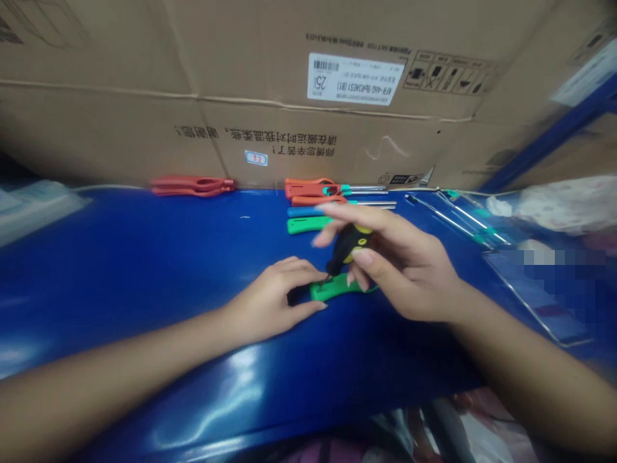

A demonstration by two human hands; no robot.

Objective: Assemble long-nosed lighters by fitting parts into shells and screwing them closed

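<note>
A green plastic handle piece (335,287) lies on the blue table (144,257) in front of me. My left hand (274,302) pinches its left end between thumb and fingers and holds it down. My right hand (395,263) grips a black and yellow screwdriver (349,244), tip pointed down at the left end of the green piece. The screwdriver's tip touches or nearly touches the piece; I cannot tell which.
Against a big cardboard box (289,96) at the back lie orange handles (193,185), further orange, blue and green handled tools (313,206) and thin metal rods (457,215). A clear plastic bag (535,289) sits at the right.
</note>
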